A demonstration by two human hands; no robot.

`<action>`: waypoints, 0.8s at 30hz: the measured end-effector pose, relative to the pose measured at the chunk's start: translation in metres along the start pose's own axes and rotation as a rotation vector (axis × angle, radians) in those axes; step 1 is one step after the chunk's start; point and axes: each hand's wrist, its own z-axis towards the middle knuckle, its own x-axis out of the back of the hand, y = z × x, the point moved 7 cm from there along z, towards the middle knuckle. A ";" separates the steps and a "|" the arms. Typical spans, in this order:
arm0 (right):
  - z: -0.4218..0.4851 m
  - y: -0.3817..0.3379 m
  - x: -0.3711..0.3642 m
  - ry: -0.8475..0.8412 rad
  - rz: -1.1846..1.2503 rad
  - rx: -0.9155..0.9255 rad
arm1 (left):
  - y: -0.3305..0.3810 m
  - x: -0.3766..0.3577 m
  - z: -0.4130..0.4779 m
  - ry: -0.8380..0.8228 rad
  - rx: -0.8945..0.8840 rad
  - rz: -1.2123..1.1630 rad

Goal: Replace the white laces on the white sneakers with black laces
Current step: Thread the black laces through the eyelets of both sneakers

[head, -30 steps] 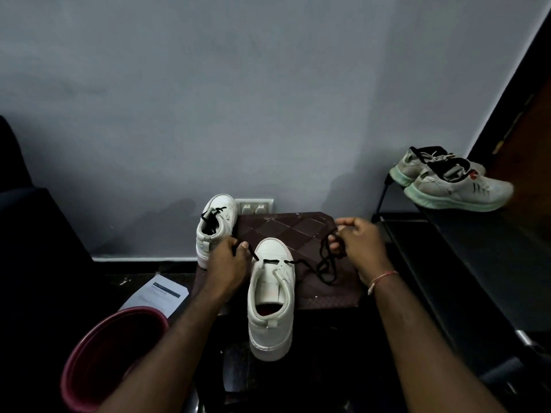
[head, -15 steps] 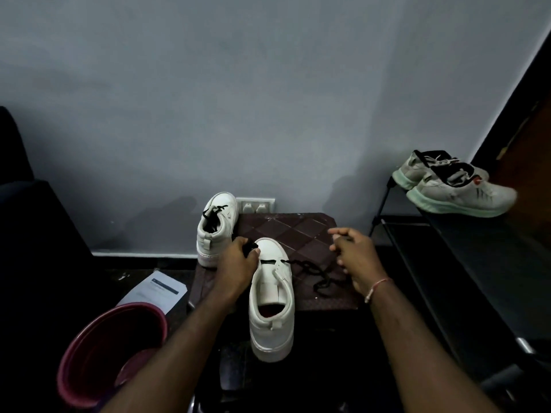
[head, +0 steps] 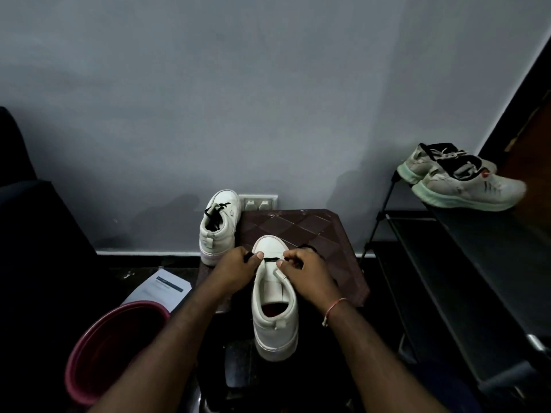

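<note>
White sneaker [head: 274, 308] lies straight ahead with its heel toward the person. Its toe rests on a brown stool [head: 313, 231] whose top has a diamond pattern. A black lace [head: 270, 259] crosses the shoe in one short bar just behind the toe cap, at the lowest eyelets. The eyelets nearer the heel show no lace.

The left hand [head: 238, 271] sits at the shoe's left side, its fingers curled, and pinches the lace between thumb and fingers. The right hand [head: 307, 275] sits at the right side in the same way, fingers curled and thumb pressed in, and pinches the other run of the lace. A dark loop of lace shows just past its knuckles. Both hands touch the sneaker. A thin red thread [head: 332, 311] circles the right wrist.

A second sneaker [head: 219, 228] stands at the stool's far left edge with its toe toward the grey wall [head: 268, 99]. Black lace is already threaded loosely across its opening. Whether it stands on the stool or beside it is hard to tell. A socket plate [head: 258, 202] is on the wall just beside it.

Low on the left are a dark red bucket [head: 98, 353] and a printed sheet of paper [head: 161, 289] on the floor. On the right, a black rack [head: 477, 263] carries a pair of pale running shoes [head: 465, 186] on its top shelf.
</note>
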 end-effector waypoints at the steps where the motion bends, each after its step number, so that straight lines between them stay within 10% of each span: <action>1: -0.001 0.001 -0.001 0.000 0.016 -0.008 | 0.000 0.000 0.000 -0.031 -0.001 0.010; 8: 0.001 0.007 -0.006 0.008 0.048 -0.016 | 0.006 -0.001 0.001 -0.039 -0.087 0.072; 17: 0.005 0.017 -0.002 0.041 0.063 -0.038 | -0.015 -0.018 -0.018 -0.151 0.270 -1.154; 24: 0.008 0.012 -0.006 -0.034 -0.028 -0.079 | -0.022 -0.007 -0.018 -0.131 0.243 -0.985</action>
